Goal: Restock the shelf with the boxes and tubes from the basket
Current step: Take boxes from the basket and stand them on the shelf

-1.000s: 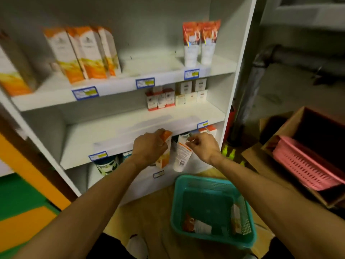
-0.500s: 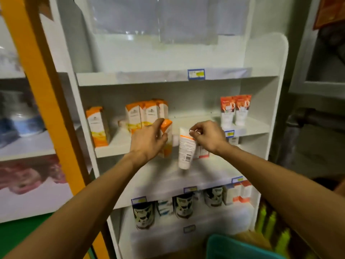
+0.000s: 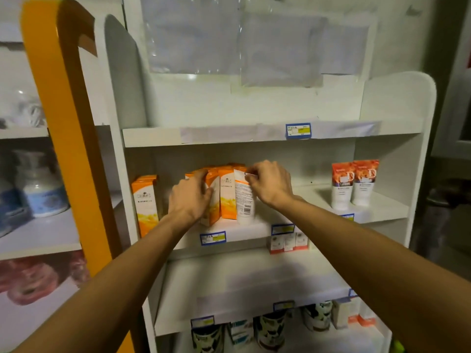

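Observation:
My left hand [image 3: 190, 197] grips an orange-and-white box [image 3: 212, 200] and holds it upright on the white shelf board [image 3: 316, 197], against a row of like boxes [image 3: 227, 192]. Just right of that row, my right hand [image 3: 270, 186] pinches the top end of a white tube [image 3: 245, 202] that stands on the same board. One more orange box [image 3: 146, 202] stands alone further left. Two red-topped tubes [image 3: 355, 183] stand at the right end of this board. The basket is out of view.
An orange post [image 3: 74, 138] rises left of the shelf unit, with bottles [image 3: 40, 184] on a neighbouring shelf behind it. Small red-and-white boxes [image 3: 288, 242] sit one level down. Dark tins [image 3: 270, 329] and cartons fill the lowest level. The top shelf carries only a price tag [image 3: 297, 130].
Both hands have risen from near the basket to the upper shelf, carrying the box and the tube. The box and tube now stand on the board beside the orange boxes.

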`<state>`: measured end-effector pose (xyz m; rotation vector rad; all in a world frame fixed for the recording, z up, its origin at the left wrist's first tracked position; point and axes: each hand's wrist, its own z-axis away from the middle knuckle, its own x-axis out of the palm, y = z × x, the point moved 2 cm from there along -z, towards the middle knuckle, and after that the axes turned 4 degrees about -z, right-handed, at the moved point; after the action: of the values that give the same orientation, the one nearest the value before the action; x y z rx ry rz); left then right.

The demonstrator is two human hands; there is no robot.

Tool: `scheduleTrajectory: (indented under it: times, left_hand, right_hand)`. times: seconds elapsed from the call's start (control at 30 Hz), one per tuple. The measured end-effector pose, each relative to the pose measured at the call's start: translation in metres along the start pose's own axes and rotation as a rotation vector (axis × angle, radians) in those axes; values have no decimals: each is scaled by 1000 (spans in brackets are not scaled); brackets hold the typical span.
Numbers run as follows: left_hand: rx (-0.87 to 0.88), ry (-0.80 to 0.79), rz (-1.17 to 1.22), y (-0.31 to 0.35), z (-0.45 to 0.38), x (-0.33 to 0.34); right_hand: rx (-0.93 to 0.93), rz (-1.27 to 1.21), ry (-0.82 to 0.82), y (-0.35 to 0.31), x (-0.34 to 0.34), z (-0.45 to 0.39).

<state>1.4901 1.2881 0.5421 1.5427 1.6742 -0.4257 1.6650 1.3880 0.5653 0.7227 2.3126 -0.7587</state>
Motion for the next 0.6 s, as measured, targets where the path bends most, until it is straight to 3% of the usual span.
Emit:
scheduleTrajectory:
  times: [0.6]
  left_hand:
    - [-25, 3, -134, -7, -20, 27]
  right_hand:
    - [-32, 35, 42, 9, 31, -22]
